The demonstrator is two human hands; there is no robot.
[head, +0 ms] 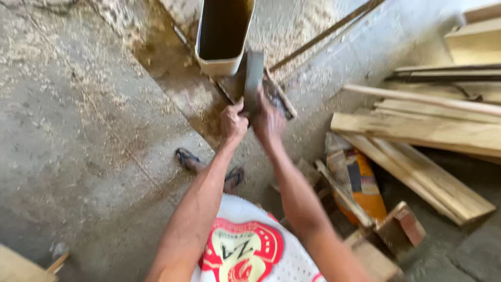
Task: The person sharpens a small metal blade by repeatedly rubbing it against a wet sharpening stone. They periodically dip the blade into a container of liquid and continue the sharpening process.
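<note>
dark grey flat piece (pixel 253 78) stands on edge mid-frame, just near of a cream open container (pixel 223 36). left hand (pixel 233 122) curled round its near end, right hand (pixel 267 122) wrapped on w/ it (blurred). planks (pixel 417 130) piled right; sawdust on the concrete floor (pixel 78 130).

In the upper centre of the frame, the left hand (pixel 233 123) and the right hand (pixel 268 121) are gripping a dark flat piece (pixel 253 79) below a cream rectangular container (pixel 223 32), while wooden planks (pixel 417 133) are lying at the right.
</note>
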